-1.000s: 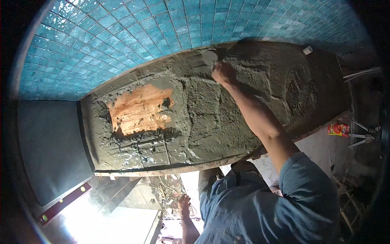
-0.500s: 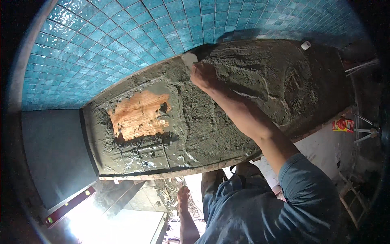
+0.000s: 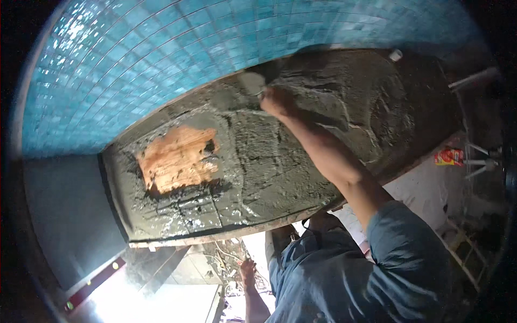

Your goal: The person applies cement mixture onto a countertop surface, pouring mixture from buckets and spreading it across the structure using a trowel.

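My right hand point(image 3: 280, 102) is closed round the handle of a trowel, its arm stretched across the grey mortar bed point(image 3: 258, 161). The trowel's pale blade point(image 3: 251, 82) lies on the mortar beside the foot of the blue tiled wall point(image 3: 177, 59). Most of the handle is hidden inside my fist. Left of my arm, a rectangle of bare wood point(image 3: 180, 160) shows through the mortar, with crumbs of it on top. Down by my side, below the front edge, my left hand point(image 3: 247, 272) hangs with its fingers curled; I see nothing in it.
A dark grey panel point(image 3: 70, 210) closes the left end. Below it runs a red spirit level point(image 3: 96, 283) beside a very bright light. A small white pipe end point(image 3: 396, 55) sticks up at the far right. A red and yellow packet point(image 3: 448, 156) lies beyond the right end.
The trowel blade has turned and shows more of its face, with my right hand shifted slightly right and nearer. The whole view has tilted a little. My left hand stays low.
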`<state>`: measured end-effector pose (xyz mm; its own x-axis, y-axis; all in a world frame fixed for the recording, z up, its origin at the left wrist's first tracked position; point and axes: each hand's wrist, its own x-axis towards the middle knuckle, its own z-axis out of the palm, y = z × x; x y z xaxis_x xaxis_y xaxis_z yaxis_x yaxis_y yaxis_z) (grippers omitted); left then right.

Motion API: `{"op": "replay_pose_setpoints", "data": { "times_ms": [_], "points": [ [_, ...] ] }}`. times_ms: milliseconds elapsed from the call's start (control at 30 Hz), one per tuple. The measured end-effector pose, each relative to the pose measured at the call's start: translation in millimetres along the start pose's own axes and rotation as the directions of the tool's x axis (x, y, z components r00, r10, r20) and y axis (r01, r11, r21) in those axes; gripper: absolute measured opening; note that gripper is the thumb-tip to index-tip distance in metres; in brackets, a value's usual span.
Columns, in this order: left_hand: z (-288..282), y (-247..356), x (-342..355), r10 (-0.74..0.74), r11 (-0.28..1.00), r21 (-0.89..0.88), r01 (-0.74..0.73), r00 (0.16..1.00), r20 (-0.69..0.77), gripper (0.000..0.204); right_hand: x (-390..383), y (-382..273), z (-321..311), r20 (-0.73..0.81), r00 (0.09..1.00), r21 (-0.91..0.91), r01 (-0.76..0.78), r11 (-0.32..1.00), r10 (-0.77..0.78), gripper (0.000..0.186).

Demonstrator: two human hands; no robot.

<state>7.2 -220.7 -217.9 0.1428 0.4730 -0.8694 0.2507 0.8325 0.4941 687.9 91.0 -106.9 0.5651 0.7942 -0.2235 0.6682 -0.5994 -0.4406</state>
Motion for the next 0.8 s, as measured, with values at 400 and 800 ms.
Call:
{"op": "replay_pose_setpoints", "data": {
  "times_ms": [400, 800],
  "points": [
    [25, 21, -10, -0.188, 0.958, 0.179, 0.224, 0.962, -0.2, 0.046, 2, 217, -80, -0.14, 0.974, -0.287, -0.214, 0.934, 0.18, 0.045],
    [80, -50, -34, -0.316, 0.895, 0.251, 0.369, 0.921, -0.228, 0.03, -5, 495, -204, -0.153, 0.917, -0.448, -0.396, 0.802, 0.367, 0.046]
  ]
}}
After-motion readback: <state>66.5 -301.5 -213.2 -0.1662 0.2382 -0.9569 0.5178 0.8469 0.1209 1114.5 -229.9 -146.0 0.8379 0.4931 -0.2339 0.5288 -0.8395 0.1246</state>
